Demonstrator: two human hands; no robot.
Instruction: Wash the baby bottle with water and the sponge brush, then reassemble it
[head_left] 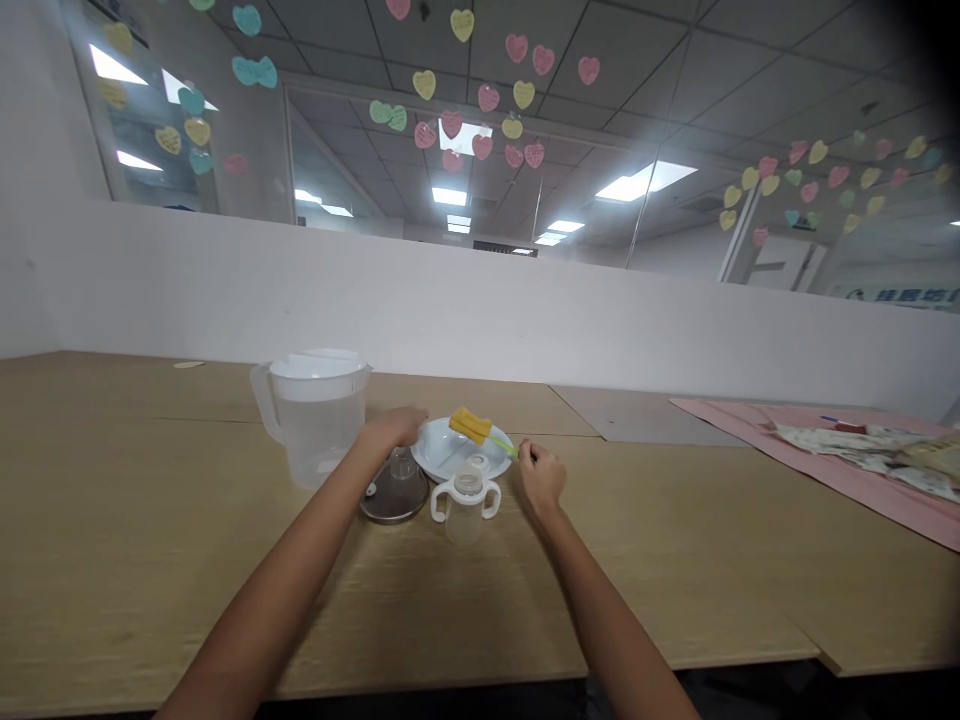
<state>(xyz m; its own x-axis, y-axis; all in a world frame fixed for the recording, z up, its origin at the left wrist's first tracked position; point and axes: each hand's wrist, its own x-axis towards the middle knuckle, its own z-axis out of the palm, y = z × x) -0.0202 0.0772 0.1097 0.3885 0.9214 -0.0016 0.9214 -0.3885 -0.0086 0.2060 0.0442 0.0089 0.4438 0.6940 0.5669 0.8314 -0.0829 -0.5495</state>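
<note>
Glass panels (pixel 585 150) bearing heart-shaped notes rise above a white wall (pixel 420 310) behind a pale wood-grain surface (pixel 675 560). Over the round white bowl (pixel 435 446) is one brush with a yellow sponge head and thin light-green handle (pixel 472 426). Its long axis runs aslant: the sponge end points leftward and away from the person, the handle slopes down to the bowl's right side. There the right hand (pixel 543 474) pinches the handle's end with curled fingers, its forearm reaching forward and inward. The left hand (pixel 399 426), palm down, is at the bowl's left edge; whether its fingers grip anything, I cannot tell. Also counted: one clear bottle with two white handles (pixel 463 518), upright before the bowl; one dark metal dish (pixel 394 508) at its near left; one translucent white plastic pitcher (pixel 327 430) farther left; one pink cloth (pixel 739 425) well to its right.
</note>
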